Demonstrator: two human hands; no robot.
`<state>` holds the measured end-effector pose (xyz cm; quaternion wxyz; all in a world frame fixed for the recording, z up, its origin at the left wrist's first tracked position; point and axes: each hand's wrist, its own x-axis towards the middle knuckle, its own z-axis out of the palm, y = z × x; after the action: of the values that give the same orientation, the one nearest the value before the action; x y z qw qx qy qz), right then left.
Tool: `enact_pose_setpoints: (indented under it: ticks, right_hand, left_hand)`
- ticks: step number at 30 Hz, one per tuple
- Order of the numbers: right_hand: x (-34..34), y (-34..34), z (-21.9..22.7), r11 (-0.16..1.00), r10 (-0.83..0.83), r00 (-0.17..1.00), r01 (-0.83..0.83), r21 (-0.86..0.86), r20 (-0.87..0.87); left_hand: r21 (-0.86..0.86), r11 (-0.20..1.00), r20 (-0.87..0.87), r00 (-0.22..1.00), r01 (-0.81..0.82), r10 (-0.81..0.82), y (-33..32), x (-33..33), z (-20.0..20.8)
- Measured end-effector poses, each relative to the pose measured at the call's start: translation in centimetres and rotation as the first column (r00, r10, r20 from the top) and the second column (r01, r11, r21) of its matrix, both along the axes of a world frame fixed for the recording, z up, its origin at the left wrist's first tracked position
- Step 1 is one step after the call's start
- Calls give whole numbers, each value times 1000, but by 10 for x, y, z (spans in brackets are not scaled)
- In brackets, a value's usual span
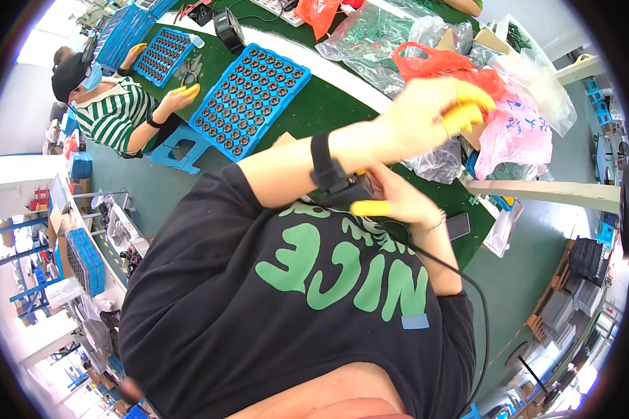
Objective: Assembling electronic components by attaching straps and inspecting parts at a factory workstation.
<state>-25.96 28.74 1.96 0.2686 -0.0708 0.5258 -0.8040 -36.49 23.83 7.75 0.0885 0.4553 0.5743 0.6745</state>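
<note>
Green table (332,101): carries the blue tray (302,72)
Left hand (437,105): fingers curled near the red bag (426,63); grasp unclear
Right hand (400,198): by the wrist device (346,188), hold hidden, can't tell
Wrist device: on the left arm (283,174); apparently being adjusted, so next move calls for keeping that arm steady

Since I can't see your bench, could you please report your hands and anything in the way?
Left hand overlapping red bag in view, grip unclear. Right hand near black wristband, hold unclear. Black cable across right forearm.
</note>
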Motion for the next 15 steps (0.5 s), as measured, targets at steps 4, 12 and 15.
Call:
enact_pose_setpoints:
  ticks: [4,12,15]
  right_hand:
    - [-10,22,19,978,186,958,-159,139,-216]
    - [-23,-5,34,993,120,939,-109,55,-321]
    - [-27,-13,28,997,72,917,-57,50,-393]
  left_hand:
    - [33,968,-401,891,249,-215,-11,51,13]
    - [68,808,-157,806,585,-571,-28,95,16]
    - [160,783,-144,799,601,-583,-27,97,18]
